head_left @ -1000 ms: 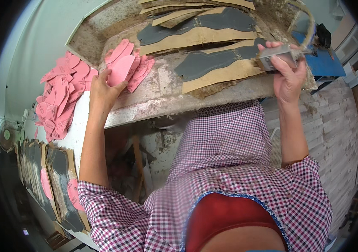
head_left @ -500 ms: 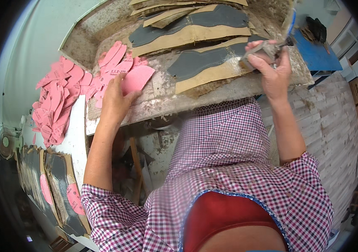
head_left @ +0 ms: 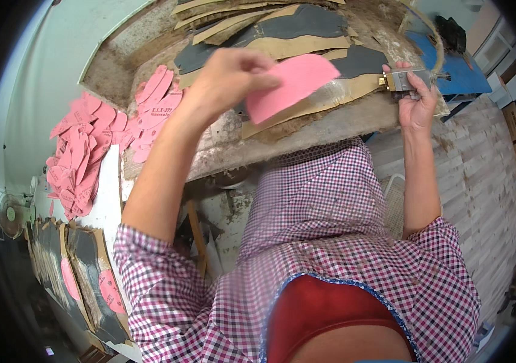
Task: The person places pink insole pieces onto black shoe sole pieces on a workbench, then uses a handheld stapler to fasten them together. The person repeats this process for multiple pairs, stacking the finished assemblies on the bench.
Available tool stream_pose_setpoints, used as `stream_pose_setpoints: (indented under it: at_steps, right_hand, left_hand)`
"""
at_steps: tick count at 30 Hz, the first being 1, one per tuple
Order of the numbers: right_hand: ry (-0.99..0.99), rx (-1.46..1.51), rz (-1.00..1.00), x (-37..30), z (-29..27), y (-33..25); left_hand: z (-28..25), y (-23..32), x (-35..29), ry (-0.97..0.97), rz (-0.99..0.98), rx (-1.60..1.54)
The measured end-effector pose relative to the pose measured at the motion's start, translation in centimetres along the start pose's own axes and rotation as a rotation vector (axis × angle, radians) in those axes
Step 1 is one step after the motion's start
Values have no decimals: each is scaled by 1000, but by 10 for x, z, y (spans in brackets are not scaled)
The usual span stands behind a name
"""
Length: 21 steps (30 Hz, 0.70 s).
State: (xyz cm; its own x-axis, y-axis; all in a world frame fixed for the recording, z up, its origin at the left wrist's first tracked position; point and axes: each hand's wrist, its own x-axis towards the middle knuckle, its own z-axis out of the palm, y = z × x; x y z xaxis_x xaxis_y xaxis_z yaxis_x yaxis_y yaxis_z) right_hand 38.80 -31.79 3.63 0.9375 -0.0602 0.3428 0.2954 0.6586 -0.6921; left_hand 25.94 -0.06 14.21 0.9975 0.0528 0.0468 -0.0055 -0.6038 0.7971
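My left hand [head_left: 233, 78] pinches a flat pink curved piece [head_left: 294, 88] by its left end, holding it above the work table. Beneath and beyond that piece lies a strip with dark grey and tan bands [head_left: 354, 91], wavy along its edge. On the table's right side my right hand [head_left: 416, 103] is wrapped around a metal spray gun [head_left: 408, 80] with a brass nozzle facing left. A hose [head_left: 438, 51] runs upward from the gun. Loose pink pieces [head_left: 155, 115] lie left of my left forearm.
More grey-and-tan strips [head_left: 294, 27] are stacked at the table's far side. A large pink pile [head_left: 79, 163] covers the left corner. Two strips with pink pieces on them [head_left: 91, 266] stand lower left. The stained table [head_left: 221, 151] has a raised back wall; a blue table [head_left: 451, 78] stands right.
My left hand has lifted a pink piece from the loose ones and carried it right, over the strip. My right hand has moved slightly right, turning the spray gun.
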Motion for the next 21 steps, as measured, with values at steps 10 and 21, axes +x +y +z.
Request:
stream_pose_setpoints:
  at_steps: [10,21]
  right_hand:
    - [114,69,198,-5,-21,6]
    - [85,-7,210,-1,-24,5]
  left_hand:
    - [77,-3,86,-279,-105,-66]
    - [106,7,69,106,337,863]
